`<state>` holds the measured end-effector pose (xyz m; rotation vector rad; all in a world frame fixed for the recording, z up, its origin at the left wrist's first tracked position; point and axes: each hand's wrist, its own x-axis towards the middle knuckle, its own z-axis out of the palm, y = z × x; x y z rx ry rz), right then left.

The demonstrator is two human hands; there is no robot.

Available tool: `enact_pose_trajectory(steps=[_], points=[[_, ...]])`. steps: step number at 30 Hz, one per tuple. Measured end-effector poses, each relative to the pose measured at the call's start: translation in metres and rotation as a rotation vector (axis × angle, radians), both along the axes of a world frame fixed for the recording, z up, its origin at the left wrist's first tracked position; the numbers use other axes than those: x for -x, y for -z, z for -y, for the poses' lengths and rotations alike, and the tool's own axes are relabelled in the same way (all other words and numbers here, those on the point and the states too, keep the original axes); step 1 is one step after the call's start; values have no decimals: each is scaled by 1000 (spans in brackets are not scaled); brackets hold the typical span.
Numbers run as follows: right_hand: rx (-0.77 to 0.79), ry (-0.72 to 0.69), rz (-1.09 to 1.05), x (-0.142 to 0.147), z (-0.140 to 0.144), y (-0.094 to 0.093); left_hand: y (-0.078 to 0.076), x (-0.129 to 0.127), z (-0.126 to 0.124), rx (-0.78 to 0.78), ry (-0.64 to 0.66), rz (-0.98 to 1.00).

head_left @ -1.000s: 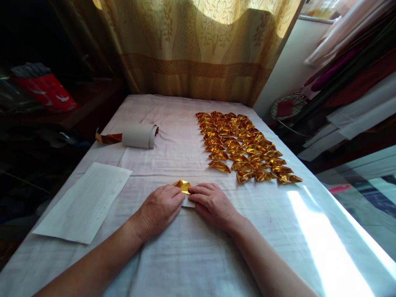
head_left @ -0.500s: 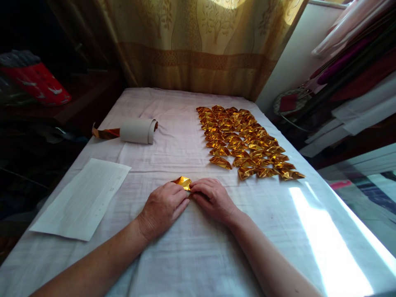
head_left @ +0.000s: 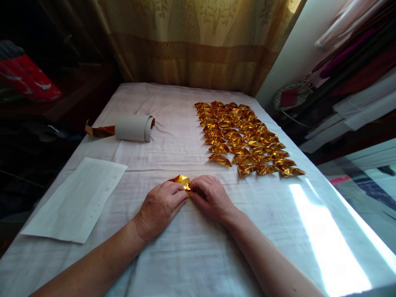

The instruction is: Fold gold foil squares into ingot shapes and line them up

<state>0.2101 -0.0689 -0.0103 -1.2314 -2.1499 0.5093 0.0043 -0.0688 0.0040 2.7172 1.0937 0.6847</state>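
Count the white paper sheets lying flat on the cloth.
1: the white paper sheet lies at the table's left edge, near side, left of the left hand. Others may lie hidden out of view.

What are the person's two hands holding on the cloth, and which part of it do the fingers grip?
Both the left hand and the right hand pinch a small piece of gold foil paper at its near edge, pressing it on the white cloth.

A single head-worn view looks forward and down along the cloth-covered counter [head_left: 173, 255] from its near end, facing the gold curtain [head_left: 198, 53] at the far end; forearms enter from the bottom edge, close to the lens, with shelves off to the right
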Motion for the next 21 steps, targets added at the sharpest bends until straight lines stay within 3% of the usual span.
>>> enact_pose_trajectory(steps=[10,21], points=[[17,-3,16,1,-1,-4,0,1,0,-117,62,-14],[11,-48,-41,-2,-2,-3,2,8,0,-118,114,16]])
